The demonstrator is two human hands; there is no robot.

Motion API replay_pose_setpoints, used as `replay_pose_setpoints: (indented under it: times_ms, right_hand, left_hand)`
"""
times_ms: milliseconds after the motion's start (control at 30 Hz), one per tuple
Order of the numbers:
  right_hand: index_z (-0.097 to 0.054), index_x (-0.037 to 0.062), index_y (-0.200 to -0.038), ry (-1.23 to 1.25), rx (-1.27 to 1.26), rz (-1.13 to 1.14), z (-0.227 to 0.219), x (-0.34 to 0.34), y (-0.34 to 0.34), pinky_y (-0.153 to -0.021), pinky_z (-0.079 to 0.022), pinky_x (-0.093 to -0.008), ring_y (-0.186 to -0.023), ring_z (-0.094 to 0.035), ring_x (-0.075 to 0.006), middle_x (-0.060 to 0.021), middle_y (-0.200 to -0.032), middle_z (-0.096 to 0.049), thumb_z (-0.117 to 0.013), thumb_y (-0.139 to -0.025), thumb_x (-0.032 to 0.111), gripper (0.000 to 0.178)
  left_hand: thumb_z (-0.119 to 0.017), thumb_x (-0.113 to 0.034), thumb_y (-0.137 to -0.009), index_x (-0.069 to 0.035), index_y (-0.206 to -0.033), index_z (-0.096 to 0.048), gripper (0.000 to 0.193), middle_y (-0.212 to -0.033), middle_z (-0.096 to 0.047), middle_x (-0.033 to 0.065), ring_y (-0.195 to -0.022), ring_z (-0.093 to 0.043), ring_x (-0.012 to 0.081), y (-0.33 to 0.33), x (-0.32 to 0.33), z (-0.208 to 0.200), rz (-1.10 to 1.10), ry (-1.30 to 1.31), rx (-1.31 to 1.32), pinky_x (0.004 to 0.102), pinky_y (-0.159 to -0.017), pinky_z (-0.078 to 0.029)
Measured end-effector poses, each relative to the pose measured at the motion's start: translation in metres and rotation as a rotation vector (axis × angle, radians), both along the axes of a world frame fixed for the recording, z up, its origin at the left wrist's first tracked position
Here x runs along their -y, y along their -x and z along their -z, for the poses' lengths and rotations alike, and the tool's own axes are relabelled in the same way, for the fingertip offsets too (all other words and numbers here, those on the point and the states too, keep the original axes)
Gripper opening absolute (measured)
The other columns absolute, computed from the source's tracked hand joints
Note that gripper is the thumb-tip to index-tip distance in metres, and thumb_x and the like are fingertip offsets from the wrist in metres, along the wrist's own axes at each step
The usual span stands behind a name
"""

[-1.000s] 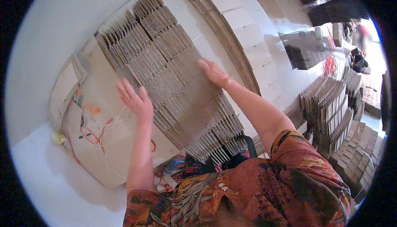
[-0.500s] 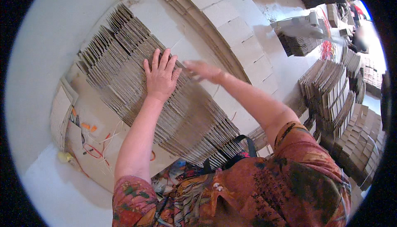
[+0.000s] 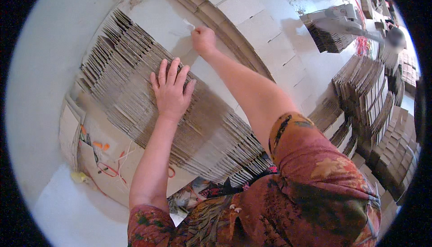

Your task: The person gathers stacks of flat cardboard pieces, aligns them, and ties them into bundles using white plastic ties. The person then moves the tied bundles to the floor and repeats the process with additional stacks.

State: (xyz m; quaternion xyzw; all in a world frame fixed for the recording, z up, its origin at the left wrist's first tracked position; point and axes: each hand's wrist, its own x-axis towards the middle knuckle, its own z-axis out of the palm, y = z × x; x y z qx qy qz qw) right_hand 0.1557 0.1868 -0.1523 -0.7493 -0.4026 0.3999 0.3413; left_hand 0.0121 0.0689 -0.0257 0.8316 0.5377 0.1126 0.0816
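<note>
A long row of flat cardboard pieces standing on edge, packed side by side (image 3: pixel 135 80), runs slantwise across the work surface in front of me. My left hand (image 3: pixel 172 89) lies flat on top of this row, fingers spread and holding nothing. Beyond the row's far edge, my right hand (image 3: pixel 204 39) is closed in a fist above the pale surface. A small whitish strip or scrap (image 3: pixel 188 23) shows right by its fingers; whether they grip it is hard to see.
A curved stack of overlapping cardboard sheets (image 3: pixel 243 40) lies beyond my right hand. Orange bits and a red cord (image 3: pixel 108 169) rest at the left on a brown board. Several cardboard stacks (image 3: pixel 360 85) stand on the right, near a grey machine arm (image 3: pixel 342 17).
My right hand has moved away from the row, up and slightly left, and its fingers have closed. My left hand stays on the cardboard, with the view shifted slightly.
</note>
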Motion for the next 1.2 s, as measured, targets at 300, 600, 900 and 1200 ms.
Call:
replay_pose_setpoints:
  times_ms: [300, 600, 900, 1200]
  right_hand:
    - [-0.055, 0.0004, -0.071, -0.077, -0.395, 0.178, 0.013, 0.062, -0.011, -0.051, -0.040, -0.0322, -0.055, -0.043, -0.0107, -0.0033, -0.056, -0.046, -0.057, -0.079, 0.010, 0.013]
    - [-0.058, 0.0016, -0.075, 0.060, -0.500, 0.124, -0.060, 0.118, -0.064, -0.050, -0.038, -0.0295, -0.056, -0.043, -0.0098, -0.0008, -0.061, -0.047, -0.056, -0.081, 0.012, 0.012]
    - [-0.058, -0.0011, -0.086, -0.386, -0.339, -0.635, -0.216, 0.105, 0.015, -0.062, -0.045, -0.0279, -0.067, -0.056, -0.0158, -0.0126, -0.073, -0.058, -0.055, -0.080, 0.002, 0.007]
    - [-0.059, 0.0049, -0.090, -0.777, -0.009, -0.980, -0.298, 0.147, 0.105, -0.061, -0.045, -0.0322, -0.067, -0.059, -0.0248, -0.0094, -0.078, -0.060, -0.059, -0.077, 0.001, 0.014]
  left_hand:
    - [-0.058, -0.031, -0.078, -0.016, -0.111, -0.053, 0.036, -0.132, -0.041, 0.0032, -0.127, -0.031, 0.0290, -0.004, -0.001, -0.002, 0.015, -0.012, -0.041, 0.0547, -0.101, -0.020]
    - [-0.060, -0.032, -0.077, -0.015, -0.110, -0.053, 0.039, -0.132, -0.041, 0.0043, -0.127, -0.031, 0.0291, -0.003, 0.001, -0.005, 0.007, -0.006, -0.022, 0.0544, -0.101, -0.020]
    - [-0.059, -0.036, -0.076, -0.018, -0.116, -0.054, 0.044, -0.132, -0.042, 0.0018, -0.128, -0.031, 0.0263, 0.013, 0.008, 0.010, -0.041, 0.008, 0.078, 0.0534, -0.102, -0.021]
    - [-0.052, -0.035, -0.083, -0.017, -0.122, -0.049, 0.043, -0.137, -0.037, 0.0027, -0.130, -0.026, 0.0229, 0.022, 0.016, 0.001, -0.010, 0.121, 0.582, 0.0476, -0.106, -0.015]
